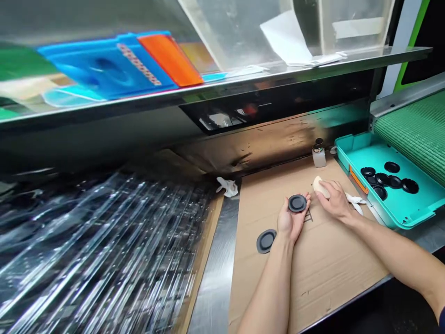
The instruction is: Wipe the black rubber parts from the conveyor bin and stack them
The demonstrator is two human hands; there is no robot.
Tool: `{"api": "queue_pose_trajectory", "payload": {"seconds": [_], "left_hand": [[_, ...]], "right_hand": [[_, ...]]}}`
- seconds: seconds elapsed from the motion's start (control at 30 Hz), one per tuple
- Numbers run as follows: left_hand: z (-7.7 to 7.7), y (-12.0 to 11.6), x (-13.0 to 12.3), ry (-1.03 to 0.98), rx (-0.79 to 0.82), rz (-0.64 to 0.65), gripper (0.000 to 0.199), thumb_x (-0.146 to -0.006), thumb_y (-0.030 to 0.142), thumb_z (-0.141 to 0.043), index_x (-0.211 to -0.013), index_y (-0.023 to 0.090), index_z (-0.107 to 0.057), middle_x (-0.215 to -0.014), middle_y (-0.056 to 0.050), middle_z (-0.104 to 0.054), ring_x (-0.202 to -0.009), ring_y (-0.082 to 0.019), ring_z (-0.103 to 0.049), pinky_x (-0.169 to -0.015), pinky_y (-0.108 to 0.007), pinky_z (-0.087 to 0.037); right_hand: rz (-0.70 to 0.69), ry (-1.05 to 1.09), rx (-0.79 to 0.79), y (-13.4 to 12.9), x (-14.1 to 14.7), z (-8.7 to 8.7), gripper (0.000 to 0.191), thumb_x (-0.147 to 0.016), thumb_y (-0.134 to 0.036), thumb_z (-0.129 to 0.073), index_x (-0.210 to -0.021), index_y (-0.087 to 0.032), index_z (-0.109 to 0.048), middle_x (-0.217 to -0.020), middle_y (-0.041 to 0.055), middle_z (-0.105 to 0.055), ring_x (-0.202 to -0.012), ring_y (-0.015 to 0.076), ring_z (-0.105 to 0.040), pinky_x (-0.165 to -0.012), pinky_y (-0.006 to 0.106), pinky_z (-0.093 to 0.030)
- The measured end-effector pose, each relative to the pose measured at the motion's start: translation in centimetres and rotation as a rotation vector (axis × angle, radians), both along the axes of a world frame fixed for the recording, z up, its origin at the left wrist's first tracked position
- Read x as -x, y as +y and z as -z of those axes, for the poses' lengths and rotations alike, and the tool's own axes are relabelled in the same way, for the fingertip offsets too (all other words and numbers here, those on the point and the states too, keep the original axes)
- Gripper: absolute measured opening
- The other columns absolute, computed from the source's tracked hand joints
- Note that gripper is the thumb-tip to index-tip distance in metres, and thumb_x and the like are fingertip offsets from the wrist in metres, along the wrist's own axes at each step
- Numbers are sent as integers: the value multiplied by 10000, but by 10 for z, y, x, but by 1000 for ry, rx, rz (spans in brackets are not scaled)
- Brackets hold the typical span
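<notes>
Black rubber disc [297, 203] sits cradled in the upturned left hand [291, 223] above the cardboard sheet [313, 273]; the right hand [334, 200], fingers curled, grips a cream sponge [320, 186] just beside it. Another disc [266, 241] lies left on the cardboard.

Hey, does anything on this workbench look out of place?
One black disc lies alone on the cardboard sheet, away from the others in the teal tray; a crumpled white cloth also sits just past the cardboard's corner.

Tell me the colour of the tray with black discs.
The rectangular plastic tray is bright teal, shown in the head view.
</notes>
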State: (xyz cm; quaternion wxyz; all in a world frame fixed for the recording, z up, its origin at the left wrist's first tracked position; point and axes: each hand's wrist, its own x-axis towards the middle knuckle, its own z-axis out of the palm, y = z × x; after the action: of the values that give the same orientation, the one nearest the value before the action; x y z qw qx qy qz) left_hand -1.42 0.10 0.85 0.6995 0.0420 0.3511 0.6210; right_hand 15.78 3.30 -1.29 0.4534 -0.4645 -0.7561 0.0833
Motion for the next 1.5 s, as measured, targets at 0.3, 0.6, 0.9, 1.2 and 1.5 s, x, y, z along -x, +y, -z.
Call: {"api": "queue_pose_trajectory", "payload": {"seconds": [0.3, 0.6, 0.9, 1.2, 1.5], "left_hand": [[4, -12, -11, -127, -138, 119, 440, -1060, 381, -387, -1305, 123, -646, -1309, -171, -697, -1281, -252, -639, -1152, -400, -460], [3, -4, -8, -64, -137, 17, 395, -1066, 375, -356, -1206, 167, -662, -1267, -140, -726, -1196, -248, -684, -1116, -451, -488], [1, -3, 14, -76, -202, 8, 439, -905, 114, -408, -1276, 91, -641, -1206, -179, -724, -1120, -264, -704, -1041, -455, -535], [2, -3, 13, -105, -127, 255, 421, -1069, 373, -329, -1046, 134, -675, -945, -115, -725, -747, -186, -698, -573, -295, -566], [0, -2, 0, -31, -124, -54, 386, -1025, 198, -371, -1269, 108, -657, -1144, -148, -745, -1009, -200, -722, -993, -354, -559]], "right_hand": [[-161, -281, -61, -45, 40, -15, 389, -1014, -303, -506, -1346, -153, -641, -1309, 172, -628, -1125, 295, -556, -956, 455, -532], [-39, -568, -86, -52, 54, -18, 424, -1053, -332, -442, -1392, -135, -602, -1378, 192, -596, -1090, 305, -529, -894, 452, -501], [-193, -449, -37, -51, 41, -22, 387, -1058, -350, -455, -1371, -186, -611, -1387, 175, -580, -1133, 292, -517, -962, 465, -494], [-374, -612, -66, -31, 17, -32, 326, -1057, -320, -503, -1356, -251, -612, -1509, 99, -539, -1183, 268, -499, -980, 461, -477], [-42, -417, 115, -41, 38, -23, 333, -1046, -340, -494, -1321, -203, -622, -1348, 141, -624, -1148, 295, -525, -905, 424, -503]]}}
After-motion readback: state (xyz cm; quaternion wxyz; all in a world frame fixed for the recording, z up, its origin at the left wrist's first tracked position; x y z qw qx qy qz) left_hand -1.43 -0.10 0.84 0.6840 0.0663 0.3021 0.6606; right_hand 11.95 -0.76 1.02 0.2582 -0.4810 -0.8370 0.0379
